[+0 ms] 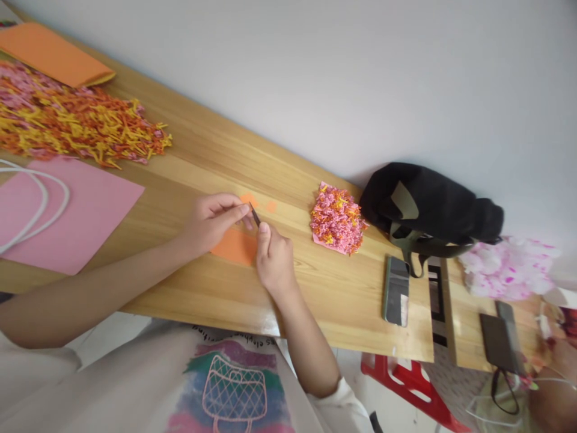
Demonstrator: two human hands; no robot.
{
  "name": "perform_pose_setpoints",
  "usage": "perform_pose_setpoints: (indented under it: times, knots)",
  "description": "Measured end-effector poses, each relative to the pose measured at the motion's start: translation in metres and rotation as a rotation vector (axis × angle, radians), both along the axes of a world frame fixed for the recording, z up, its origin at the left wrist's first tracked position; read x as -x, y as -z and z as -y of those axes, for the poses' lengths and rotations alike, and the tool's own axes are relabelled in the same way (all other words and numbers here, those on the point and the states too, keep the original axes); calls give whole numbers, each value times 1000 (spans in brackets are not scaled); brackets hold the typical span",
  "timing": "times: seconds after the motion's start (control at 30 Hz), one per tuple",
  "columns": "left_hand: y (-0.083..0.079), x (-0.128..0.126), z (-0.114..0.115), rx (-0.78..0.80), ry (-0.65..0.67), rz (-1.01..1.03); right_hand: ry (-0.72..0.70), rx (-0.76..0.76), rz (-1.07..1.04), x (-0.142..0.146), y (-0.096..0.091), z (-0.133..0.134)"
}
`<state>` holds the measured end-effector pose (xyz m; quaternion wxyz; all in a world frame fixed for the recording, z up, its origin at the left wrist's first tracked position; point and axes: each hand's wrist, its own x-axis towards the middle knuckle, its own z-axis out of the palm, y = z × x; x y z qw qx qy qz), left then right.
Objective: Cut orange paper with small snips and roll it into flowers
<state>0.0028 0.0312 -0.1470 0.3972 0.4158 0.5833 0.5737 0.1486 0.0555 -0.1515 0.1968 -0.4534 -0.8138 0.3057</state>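
My right hand [276,258] is closed around a slim dark pointed tool [255,215], whose tip slants up and left toward my left hand. The tool's exact kind is too small to tell. Thumb and fingers pinched together, my left hand [219,218] meets that tip; whatever sits in its pinch is hidden. Beneath both hands lies an orange sheet of paper [237,246], partly covered. A small orange paper square [271,206] rests just beyond my fingers, with another orange piece [248,198] beside my left fingertips.
A heap of twisted paper bits [85,123], orange folded paper [54,54], pink sheet [99,207] and white cable [63,198] occupy the left. Rightward are a pink sheet covered in twists [338,219], black bag [428,201] and phone [396,291]. A red stool [406,385] stands below.
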Motion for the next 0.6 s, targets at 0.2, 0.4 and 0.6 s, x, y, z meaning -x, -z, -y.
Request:
perform_pose_setpoints:
  times: [0.2, 0.4, 0.6]
  knots:
    - [1, 0, 0, -52, 25, 30, 21, -10, 11, 1, 2, 1]
    - [-2, -1, -1, -38, 25, 31, 16, -11, -26, 2, 1, 1]
    - [-1, 0, -1, -37, 33, 10, 8, 41, -156, 2, 4, 0]
